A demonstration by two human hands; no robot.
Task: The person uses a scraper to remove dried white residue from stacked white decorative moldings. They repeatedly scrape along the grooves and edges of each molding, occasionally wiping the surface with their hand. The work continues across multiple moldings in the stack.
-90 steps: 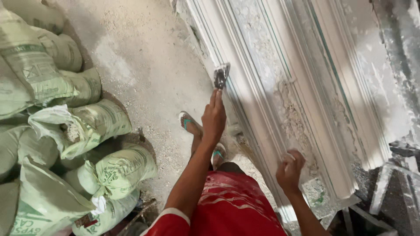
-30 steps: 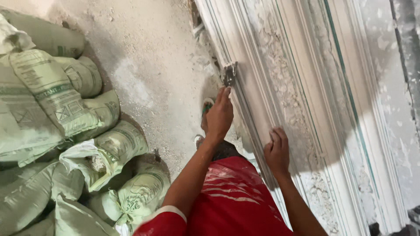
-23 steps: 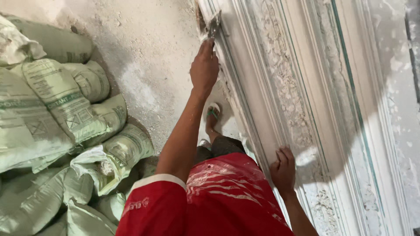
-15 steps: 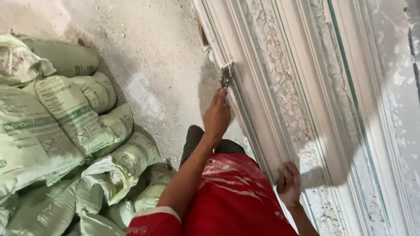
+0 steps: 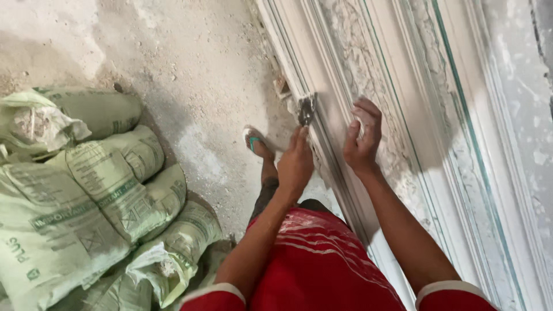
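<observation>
Left hand (image 5: 295, 164) at frame centre, fingers closed around small metal scraper (image 5: 306, 109), blade pressed on ridge of white plaster moulding (image 5: 403, 115). Right hand (image 5: 362, 138) just right of it, fingers curled loosely, tips resting on rough ornamented band of moulding, holding nothing. Moulding runs diagonally across right half of frame. Sandalled foot (image 5: 257, 144) on dusty concrete floor (image 5: 190, 69) below scraper. Green cement sacks (image 5: 98, 196) piled lower left.

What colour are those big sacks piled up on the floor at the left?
The sacks are pale green with darker green printing, dusted with white powder; the head view shows them clearly.
</observation>
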